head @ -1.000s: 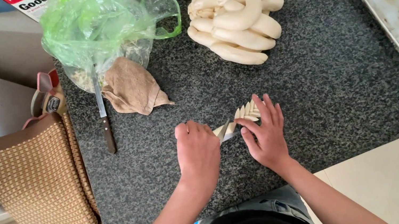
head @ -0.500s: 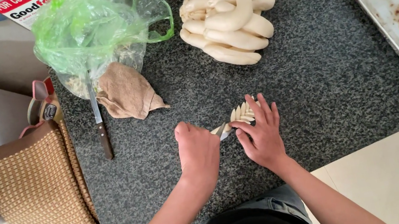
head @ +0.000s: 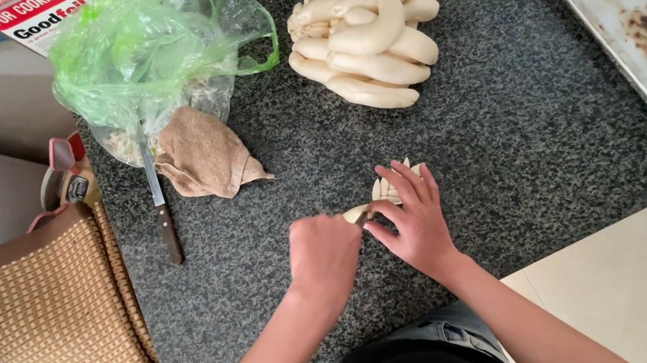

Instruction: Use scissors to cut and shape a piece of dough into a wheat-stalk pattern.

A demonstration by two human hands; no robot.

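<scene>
Though under both hands (head: 368,240), dough piece (head: 391,188) left-right.

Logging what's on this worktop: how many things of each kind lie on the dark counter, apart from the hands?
Heap of dough rolls: 1
Sliced dough piece under the hands: 1
Knife: 1
Green plastic bag: 1
Brown cloth: 1
Baking tray: 1
Total: 6
</scene>
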